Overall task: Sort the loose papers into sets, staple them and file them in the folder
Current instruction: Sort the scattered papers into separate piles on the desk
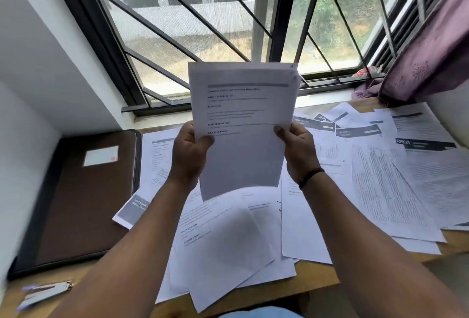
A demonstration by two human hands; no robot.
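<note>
I hold a small set of printed sheets (241,124) upright above the desk, their top corners fanned slightly at the right. My left hand (189,151) grips the set's left edge with the thumb on the front. On the right edge, my right hand (298,150) grips the same set. Many loose papers (380,180) lie spread over the wooden desk (314,282) below and to the right. A closed brown folder (83,196) with a white label lies flat at the left. A stapler (44,293) lies near the desk's front left corner.
A barred window (203,25) stands directly behind the desk, with a purple curtain (431,46) hanging at the right. A white wall (28,89) bounds the left side. Some cloth (368,84) lies on the sill at the right.
</note>
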